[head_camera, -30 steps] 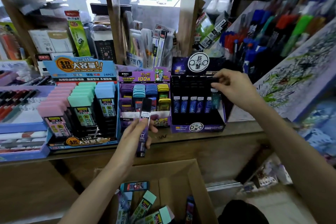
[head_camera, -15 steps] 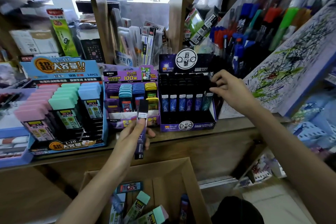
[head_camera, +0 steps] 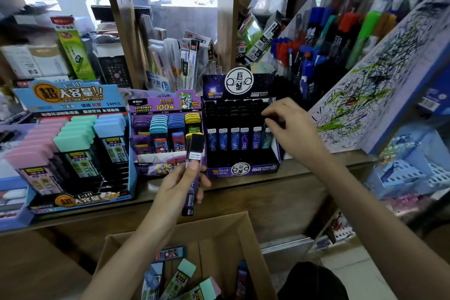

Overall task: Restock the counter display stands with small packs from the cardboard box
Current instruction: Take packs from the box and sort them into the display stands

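My left hand (head_camera: 180, 187) grips a slim dark purple pack (head_camera: 195, 145) upright, in front of the counter edge between two stands. My right hand (head_camera: 292, 131) reaches into the right end of the black display stand (head_camera: 243, 170). Its thumb and fingertips pinch the black top of a slim pack (head_camera: 274, 120) in the rightmost column. Rows of similar black packs (head_camera: 233, 139) fill that stand. Below, the open cardboard box (head_camera: 219, 229) holds several loose packs (head_camera: 187, 273), some with mint-green caps.
A purple stand (head_camera: 165, 105) with coloured packs sits left of the black one. A blue stand (head_camera: 68, 95) with pink, green and blue packs is further left. Pens fill a rack (head_camera: 341, 31) at the right, beside a scribbled test pad (head_camera: 379, 85). Shelves rise behind the counter.
My right hand has sunk a little at the black stand's right column with the pack it pinches. My left hand stays put with its pack. The view shifted slightly.
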The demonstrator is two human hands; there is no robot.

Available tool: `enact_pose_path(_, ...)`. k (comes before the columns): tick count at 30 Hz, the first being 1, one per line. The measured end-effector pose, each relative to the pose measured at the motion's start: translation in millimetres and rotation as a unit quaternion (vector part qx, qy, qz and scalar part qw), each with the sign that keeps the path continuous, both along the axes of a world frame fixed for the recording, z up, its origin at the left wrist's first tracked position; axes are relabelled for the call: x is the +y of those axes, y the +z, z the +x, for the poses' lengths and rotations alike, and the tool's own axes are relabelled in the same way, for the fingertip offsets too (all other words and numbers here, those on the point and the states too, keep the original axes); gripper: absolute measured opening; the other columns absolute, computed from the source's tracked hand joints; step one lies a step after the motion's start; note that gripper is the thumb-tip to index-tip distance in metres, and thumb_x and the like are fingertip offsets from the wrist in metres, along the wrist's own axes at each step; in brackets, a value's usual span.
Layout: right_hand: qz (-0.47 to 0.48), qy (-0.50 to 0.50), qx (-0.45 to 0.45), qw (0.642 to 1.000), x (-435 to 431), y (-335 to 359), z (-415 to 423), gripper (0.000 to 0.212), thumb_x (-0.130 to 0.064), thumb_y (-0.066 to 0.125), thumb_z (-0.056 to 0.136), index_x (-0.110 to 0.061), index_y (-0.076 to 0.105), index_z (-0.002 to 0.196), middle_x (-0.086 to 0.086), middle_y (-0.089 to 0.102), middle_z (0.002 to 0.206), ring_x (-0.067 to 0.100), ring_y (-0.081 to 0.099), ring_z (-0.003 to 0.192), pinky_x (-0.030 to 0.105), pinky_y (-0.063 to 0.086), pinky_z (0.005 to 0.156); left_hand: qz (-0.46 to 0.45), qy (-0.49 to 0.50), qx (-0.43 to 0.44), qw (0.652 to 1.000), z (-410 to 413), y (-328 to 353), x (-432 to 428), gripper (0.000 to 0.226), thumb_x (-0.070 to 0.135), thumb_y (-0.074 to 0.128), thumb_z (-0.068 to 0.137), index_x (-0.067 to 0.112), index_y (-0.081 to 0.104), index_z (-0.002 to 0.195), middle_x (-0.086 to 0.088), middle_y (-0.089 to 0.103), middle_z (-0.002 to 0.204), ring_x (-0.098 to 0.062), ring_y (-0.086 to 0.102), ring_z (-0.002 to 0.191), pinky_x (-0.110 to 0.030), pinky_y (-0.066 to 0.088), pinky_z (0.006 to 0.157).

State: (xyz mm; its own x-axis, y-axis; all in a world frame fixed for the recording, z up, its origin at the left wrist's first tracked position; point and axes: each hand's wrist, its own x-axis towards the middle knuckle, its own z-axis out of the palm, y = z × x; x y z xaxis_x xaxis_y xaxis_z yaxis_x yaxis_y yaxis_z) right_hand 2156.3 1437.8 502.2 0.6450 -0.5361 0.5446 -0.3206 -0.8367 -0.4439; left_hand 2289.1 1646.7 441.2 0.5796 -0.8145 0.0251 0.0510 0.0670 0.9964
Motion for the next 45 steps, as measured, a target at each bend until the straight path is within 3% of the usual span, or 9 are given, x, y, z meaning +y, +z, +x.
enact_pose_path(4,0.296,0.134,-0.031,0.945,55.3,-9.0,15.1,0.003,-0.022,0.063,0.087,-0.023,0.065,0.089,-0.003,0.067,0.086,0.006,0.063,0.078,0.017,0.048,0.069,0.002,-0.008,-0.024,1.000,-1.2,2.8,0.3,0.037,0.045,0.048,0.085,0.011,0.059,0.098,0.002,0.066,0.070,-0.008,0.053,0.053,-0.018,0.046,0.051)
enact_pose_path(8,0.410,0.172,-0.053,0.894,86.8,-19.8,31.1,0.013,-0.024,0.063,0.088,-0.013,0.063,0.095,0.001,0.067,0.085,0.006,0.064,0.071,0.016,0.048,0.060,0.009,-0.019,-0.059,0.998,-1.6,4.6,2.4,0.033,0.044,0.053,0.082,0.016,0.059,0.098,0.003,0.065,0.066,-0.007,0.053,0.051,-0.017,0.045,0.049)
enact_pose_path(13,0.415,0.188,-0.054,0.888,89.0,-10.1,37.8,0.006,-0.015,0.063,0.088,-0.009,0.062,0.087,-0.001,0.068,0.072,0.007,0.063,0.061,0.019,0.050,0.054,0.011,-0.009,-0.054,0.998,3.0,5.4,10.9,0.035,0.044,0.053,0.080,0.016,0.060,0.098,0.002,0.067,0.068,-0.008,0.056,0.053,-0.018,0.047,0.051)
enact_pose_path(16,0.413,0.164,-0.116,0.888,68.1,14.3,37.6,0.006,-0.012,0.063,0.087,-0.013,0.060,0.082,-0.004,0.069,0.067,0.009,0.064,0.059,0.020,0.047,0.051,0.022,-0.001,-0.032,0.999,9.5,5.5,14.5,0.034,0.039,0.045,0.088,0.010,0.060,0.097,-0.001,0.066,0.071,-0.010,0.056,0.055,-0.022,0.046,0.051)
enact_pose_path(19,0.333,0.124,-0.148,0.923,40.4,39.7,34.1,0.005,-0.014,0.064,0.087,-0.014,0.060,0.086,-0.005,0.069,0.068,0.008,0.065,0.061,0.018,0.048,0.051,0.035,0.017,-0.031,0.999,16.8,3.6,19.6,0.031,0.028,0.037,0.097,0.006,0.059,0.097,-0.004,0.063,0.077,-0.010,0.055,0.056,-0.023,0.044,0.052)
enact_pose_path(24,0.207,0.075,-0.058,0.974,19.2,34.5,45.5,0.010,-0.020,0.067,0.085,-0.024,0.059,0.082,-0.001,0.062,0.073,0.015,0.063,0.066,0.032,0.050,0.063,0.033,0.046,-0.028,0.998,23.2,-0.5,27.8,0.031,0.026,0.037,0.098,0.005,0.060,0.097,-0.006,0.061,0.078,-0.014,0.053,0.058,-0.022,0.044,0.051)
enact_pose_path(30,0.196,0.059,-0.012,0.979,19.6,-3.5,68.9,0.021,-0.021,0.070,0.083,-0.013,0.064,0.102,0.010,0.062,0.092,0.022,0.058,0.076,0.031,0.050,0.075,0.025,0.049,-0.013,0.998,28.1,-1.4,32.9,0.031,0.027,0.039,0.096,0.006,0.062,0.096,-0.001,0.061,0.067,-0.009,0.053,0.051,-0.018,0.044,0.049)
enact_pose_path(37,0.174,0.088,0.027,0.980,23.8,-4.8,77.5,0.013,-0.022,0.069,0.084,-0.019,0.064,0.095,0.003,0.059,0.085,0.017,0.058,0.074,0.018,0.042,0.065,0.030,0.031,-0.018,0.999,35.1,-7.3,35.8,0.033,0.037,0.043,0.091,0.011,0.063,0.095,0.002,0.063,0.065,-0.010,0.053,0.053,-0.023,0.046,0.052)
enact_pose_path(45,0.197,0.080,0.033,0.977,23.5,-6.7,80.2,0.007,-0.021,0.071,0.082,-0.021,0.065,0.085,0.003,0.063,0.079,0.012,0.057,0.068,0.028,0.049,0.066,0.021,0.025,-0.021,0.999,38.2,-12.9,34.7,0.040,0.044,0.044,0.084,0.012,0.064,0.096,0.002,0.065,0.067,-0.010,0.055,0.054,-0.020,0.047,0.050)
